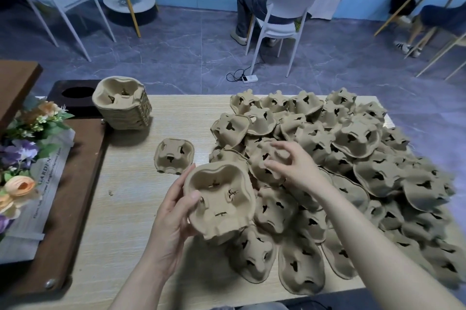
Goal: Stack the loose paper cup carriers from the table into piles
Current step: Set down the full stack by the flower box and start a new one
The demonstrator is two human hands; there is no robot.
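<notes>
Brown moulded pulp was everywhere: the loose carriers point(335, 171) lay heaped cups-down across the right half of the bench point(131, 208), overlapping one another, which I judged was simply how they had been tipped out and why each one needed turning before it would nest. My left hand point(174, 218) held a carrier point(219, 203) hollow side up, clear of the bench beside the heap, thumb curled over the near rim and fingers wrapped behind its far edge; I read that as keeping it open-side up so the next piece could drop into it. The left forearm came in low from the bottom edge, wrist bent slightly inward. My right hand point(295, 165) hovered over the heap with fingers spread and loosely curved, gripping nothing that I could see, its fingertips just above an upturned carrier; the right forearm ran diagonally from the lower right corner. One carrier point(174, 155) lay alone, cups-down, between heap and pile. A finished pile point(122, 105) stood nested at the far left of the bench, well apart from the heap, presumably to keep sorted from unsorted.
</notes>
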